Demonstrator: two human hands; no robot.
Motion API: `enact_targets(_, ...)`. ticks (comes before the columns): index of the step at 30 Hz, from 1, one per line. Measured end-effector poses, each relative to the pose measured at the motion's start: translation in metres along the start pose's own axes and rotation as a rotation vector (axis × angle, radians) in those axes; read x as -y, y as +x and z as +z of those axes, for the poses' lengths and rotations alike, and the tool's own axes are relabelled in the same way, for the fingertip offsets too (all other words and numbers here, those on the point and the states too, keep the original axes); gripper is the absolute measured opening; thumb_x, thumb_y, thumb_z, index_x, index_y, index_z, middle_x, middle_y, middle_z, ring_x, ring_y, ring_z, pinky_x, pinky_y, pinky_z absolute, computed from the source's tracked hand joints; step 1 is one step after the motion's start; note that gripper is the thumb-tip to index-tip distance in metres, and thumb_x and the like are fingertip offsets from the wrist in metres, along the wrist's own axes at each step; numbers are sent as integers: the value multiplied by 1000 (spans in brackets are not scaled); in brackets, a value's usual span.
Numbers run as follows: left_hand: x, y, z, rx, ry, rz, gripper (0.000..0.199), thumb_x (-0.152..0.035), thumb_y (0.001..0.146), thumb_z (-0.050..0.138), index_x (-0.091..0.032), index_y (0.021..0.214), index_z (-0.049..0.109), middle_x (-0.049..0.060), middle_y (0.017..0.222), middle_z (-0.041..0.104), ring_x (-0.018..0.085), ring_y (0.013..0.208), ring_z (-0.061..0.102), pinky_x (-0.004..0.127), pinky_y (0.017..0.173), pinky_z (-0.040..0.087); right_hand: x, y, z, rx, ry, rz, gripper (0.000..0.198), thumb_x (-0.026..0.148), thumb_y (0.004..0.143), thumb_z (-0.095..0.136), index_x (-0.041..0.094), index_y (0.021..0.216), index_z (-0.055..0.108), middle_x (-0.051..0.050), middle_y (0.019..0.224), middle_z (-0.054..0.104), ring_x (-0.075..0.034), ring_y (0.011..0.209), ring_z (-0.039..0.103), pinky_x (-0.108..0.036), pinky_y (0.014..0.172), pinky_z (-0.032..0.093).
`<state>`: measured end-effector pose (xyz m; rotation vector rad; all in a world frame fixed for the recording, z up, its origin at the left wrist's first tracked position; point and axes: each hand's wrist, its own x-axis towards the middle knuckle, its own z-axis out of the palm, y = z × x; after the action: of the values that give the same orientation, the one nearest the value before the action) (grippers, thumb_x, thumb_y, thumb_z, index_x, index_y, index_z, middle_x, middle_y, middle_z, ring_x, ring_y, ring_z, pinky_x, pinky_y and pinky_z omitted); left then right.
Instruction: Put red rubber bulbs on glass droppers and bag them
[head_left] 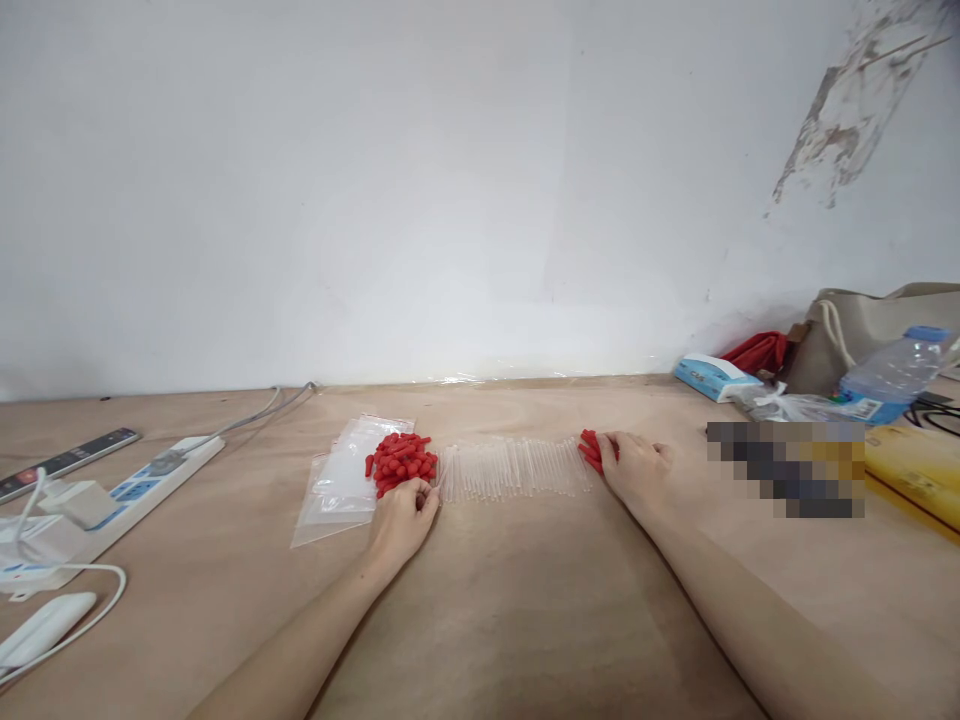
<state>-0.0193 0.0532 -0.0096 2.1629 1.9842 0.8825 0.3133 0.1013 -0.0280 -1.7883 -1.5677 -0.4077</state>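
Observation:
A row of thin, clear plastic sticks (517, 468) lies side by side on the table between my hands. At its left end my left hand (405, 515) is closed, thumb and fingertips pinched together. Whatever is in that pinch is too small to make out. Just beyond it, small red plug-shaped pieces (401, 462) are heaped partly on clear zip bags (341, 495). My right hand (636, 468) is closed at the row's right end, its fingers bent against several more red plug-shaped pieces (590, 450). The hand hides part of these.
On the left are a power strip (161, 485) with plugged-in chargers, a remote control (67, 462) and a white cable. To the right are a tissue pack (714, 377), a plastic bottle (892, 375), a yellow package (916, 470) and a blurred-out object. A white wall (480, 200) rises behind the table.

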Motion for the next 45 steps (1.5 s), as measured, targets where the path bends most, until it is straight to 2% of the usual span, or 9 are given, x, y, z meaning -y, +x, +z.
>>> enact_targets(7,1,-5,-1,-112,-95,140,21,-31,85,38,-18,73,50,1,70,57,16,65,55,26,62,39,2,-3,-2,-85,373,2,30,37,83,40,15,88,59,-9,85,66,-18,73,58,-35,75,38)
enact_targets(10,-3,-12,-5,-41,-74,286,21,-30,88,35,-19,77,49,2,75,56,16,70,54,26,65,40,11,-13,-3,-85,615,-32,22,35,79,47,16,83,57,-8,85,64,-17,73,59,-29,65,45)
enact_targets(14,-6,-18,-6,64,51,450,24,-31,89,35,-18,77,51,3,76,56,16,69,53,27,62,40,33,-30,-11,0,717,-182,11,29,75,52,19,70,52,-4,76,61,-16,73,57,-31,71,46)
enact_targets(18,-2,-17,-6,80,140,545,26,-32,89,37,-19,75,54,3,73,55,17,67,51,27,60,37,55,-40,-24,159,664,-307,31,23,79,45,19,109,49,-4,78,55,-14,65,50,-29,60,46)
enact_targets(22,-8,-17,-10,96,85,545,18,-32,86,43,-19,81,56,3,77,55,18,73,51,29,64,38,66,-46,-32,246,690,-455,31,18,82,38,23,109,51,-5,82,53,-17,75,51,-32,68,45)
enact_targets(28,-36,-16,-1,139,-115,521,17,-33,80,52,-20,89,56,5,86,53,19,81,49,31,71,41,75,-53,-34,352,822,-214,4,25,76,48,21,78,47,-2,67,52,-14,59,50,-26,51,42)
enact_targets(34,-43,-14,13,163,-204,462,12,-25,83,47,-17,75,52,4,82,52,17,79,49,29,70,41,77,-56,-31,430,909,-251,18,23,72,53,20,61,39,1,64,53,-11,59,50,-24,56,42)
enact_targets(39,-40,-17,9,109,-231,437,15,-25,87,39,-18,79,49,3,80,54,17,78,49,32,72,39,78,-56,-29,506,933,-153,17,26,68,62,19,81,54,0,69,60,-12,61,56,-25,55,46)
enact_targets(45,-40,-17,8,122,-197,437,17,-27,87,39,-18,78,50,1,76,57,16,73,51,31,70,36,81,-55,-32,510,879,-313,14,25,76,56,22,87,63,-2,81,66,-14,72,60,-28,65,48)
